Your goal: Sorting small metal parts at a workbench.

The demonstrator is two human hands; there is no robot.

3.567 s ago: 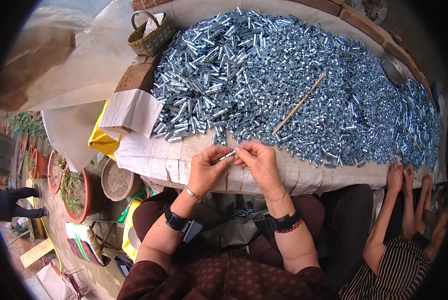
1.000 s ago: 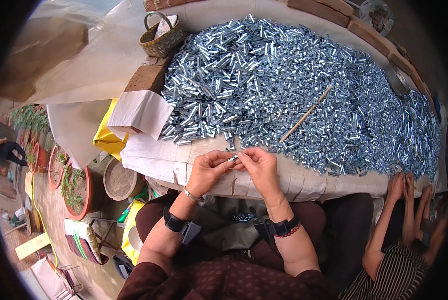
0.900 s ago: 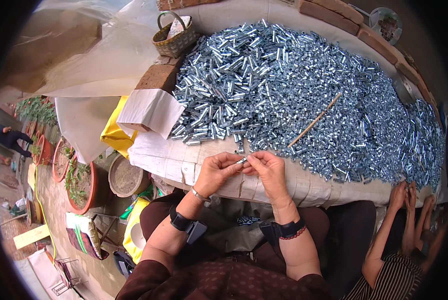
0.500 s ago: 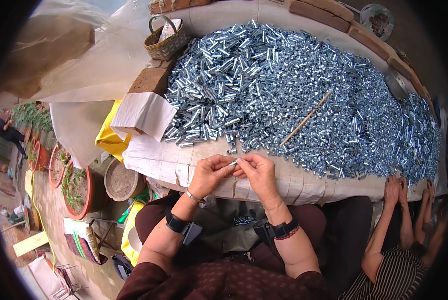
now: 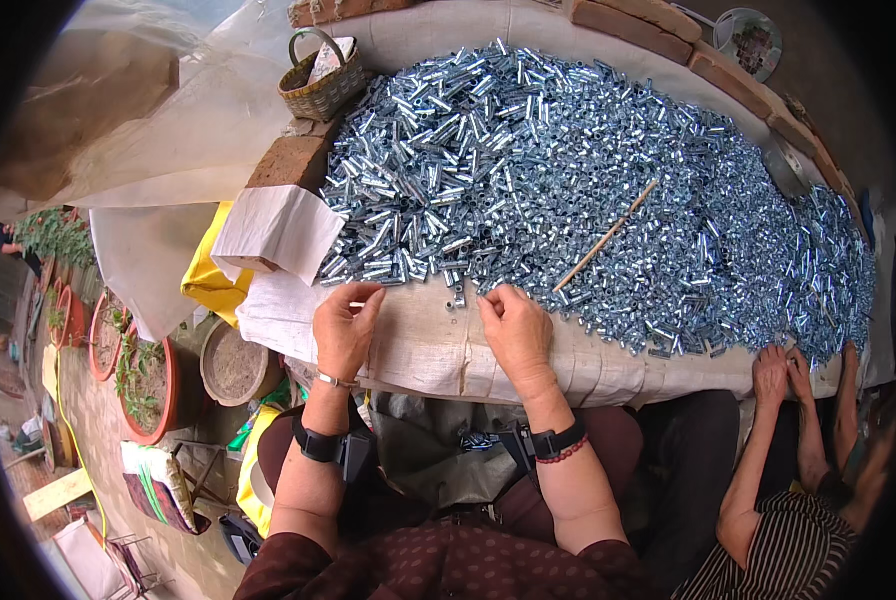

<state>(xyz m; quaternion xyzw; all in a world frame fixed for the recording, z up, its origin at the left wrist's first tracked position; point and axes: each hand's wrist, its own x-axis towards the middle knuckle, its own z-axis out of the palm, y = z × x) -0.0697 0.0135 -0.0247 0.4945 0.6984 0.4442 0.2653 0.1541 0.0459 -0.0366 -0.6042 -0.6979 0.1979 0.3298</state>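
My left hand (image 5: 345,325) is over the cloth at the near left edge of a wide heap of shiny metal tubes (image 5: 438,180). Its fingers are curled and the thumb comes up to the forefinger; anything between them is too small to make out. Apart from it, to the right, my right hand (image 5: 516,335) is closed, fingers bent toward the heap, and what it may hold is hidden. A few short tubes (image 5: 455,292) lie on the cloth between my hands. More small metal pieces (image 5: 480,440) lie below, between my legs.
Bricks (image 5: 738,80) edge the cloth-covered table (image 5: 418,330). A thin wooden stick (image 5: 606,235) lies on the heap. A wicker basket (image 5: 323,85) stands at the back left, near a white-covered block (image 5: 276,235). Another person's hands (image 5: 776,372) work at the right. Plant pots (image 5: 233,360) stand left.
My hands were together, fingering a small metal tube. They have since parted, the left moving left and the right slightly right. The tube no longer shows. The view has shifted slightly.
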